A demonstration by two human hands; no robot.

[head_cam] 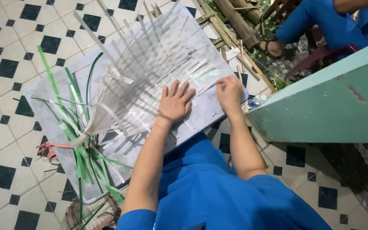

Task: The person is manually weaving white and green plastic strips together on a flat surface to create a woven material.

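A grey board (pixel 43 98) lies on the tiled floor with a fan of pale flat strips (pixel 150 64) spread over it. The strips are tied together in a bundle (pixel 84 132) at the near left, mixed with green strips (pixel 71 106). My left hand (pixel 175 102) lies flat, fingers spread, pressing on the woven strips near the board's right edge. My right hand (pixel 230 93) pinches a pale strip end at the board's right corner.
A teal painted wall (pixel 329 106) stands at the right. Bamboo poles and slats (pixel 235 21) lie at the top. Another person in blue (pixel 333 21) sits at top right. A small bottle (pixel 255 101) lies by the wall.
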